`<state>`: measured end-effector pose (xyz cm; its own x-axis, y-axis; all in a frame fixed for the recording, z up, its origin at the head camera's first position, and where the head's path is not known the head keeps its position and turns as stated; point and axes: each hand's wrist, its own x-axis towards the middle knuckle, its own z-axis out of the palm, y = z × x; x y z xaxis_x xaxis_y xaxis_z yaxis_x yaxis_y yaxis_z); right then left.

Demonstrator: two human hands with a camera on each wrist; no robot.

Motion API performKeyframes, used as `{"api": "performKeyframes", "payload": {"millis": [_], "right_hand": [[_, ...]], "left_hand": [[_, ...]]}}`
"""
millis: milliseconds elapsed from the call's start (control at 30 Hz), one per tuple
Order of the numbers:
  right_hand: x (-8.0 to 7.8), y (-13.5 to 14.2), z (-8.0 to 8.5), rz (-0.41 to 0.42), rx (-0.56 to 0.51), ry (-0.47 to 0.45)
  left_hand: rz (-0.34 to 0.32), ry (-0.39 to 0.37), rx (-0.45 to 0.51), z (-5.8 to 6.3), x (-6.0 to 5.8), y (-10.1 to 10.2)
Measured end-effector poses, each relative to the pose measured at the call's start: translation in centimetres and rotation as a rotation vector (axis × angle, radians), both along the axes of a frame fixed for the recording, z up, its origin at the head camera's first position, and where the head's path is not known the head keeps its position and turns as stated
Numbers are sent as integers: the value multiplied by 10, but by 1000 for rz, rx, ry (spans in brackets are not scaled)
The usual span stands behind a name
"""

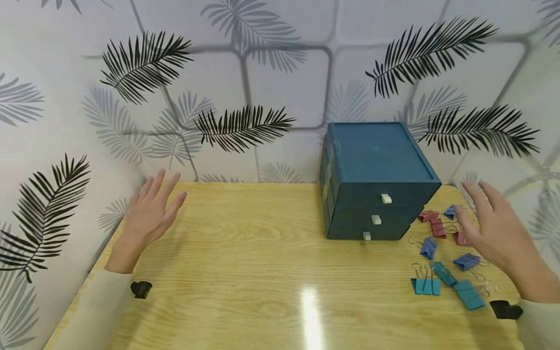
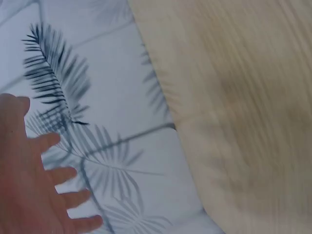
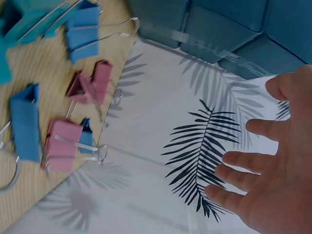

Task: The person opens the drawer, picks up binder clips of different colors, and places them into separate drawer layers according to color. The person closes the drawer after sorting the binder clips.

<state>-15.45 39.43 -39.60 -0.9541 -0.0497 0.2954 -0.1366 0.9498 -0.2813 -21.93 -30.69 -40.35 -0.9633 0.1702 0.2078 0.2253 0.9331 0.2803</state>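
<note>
My left hand [image 1: 150, 214] is held over the left edge of the table with its fingers spread, holding nothing. On the other side, my right hand [image 1: 498, 228] hovers above the binder clips, fingers extended and nothing in its grasp. Beneath and beside it lie pink binder clips [image 1: 437, 227], blue binder clips [image 1: 428, 248] and teal binder clips [image 1: 469, 294], with wire handles sticking out. The right wrist view shows a pink binder clip [image 3: 65, 141] near the table edge. Left of these clips stands a dark blue three-drawer box [image 1: 376, 194], its drawers closed.
The wooden table [image 1: 245, 243] reaches back to a wall [image 1: 280, 87] covered in a leaf pattern. White knobs [image 1: 376, 219] project from the drawer fronts. Dark wrist straps show at the left cuff [image 1: 141, 289] and the right cuff [image 1: 506, 309].
</note>
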Motion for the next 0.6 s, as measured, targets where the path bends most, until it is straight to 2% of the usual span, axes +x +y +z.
{"api": "performKeyframes", "payload": {"millis": [167, 267, 433, 600], "right_hand": [[0, -8, 14, 77, -191, 72], [-1, -13, 23, 103, -265, 106], [-5, -21, 31, 113, -371, 142], [-11, -30, 35, 132, -472, 175]], "left_hand": [[-19, 65, 90, 17, 2, 27], [-40, 108, 145, 24, -1, 46], [-76, 155, 261, 19, -10, 79], [-141, 163, 452, 15, -15, 112]]}}
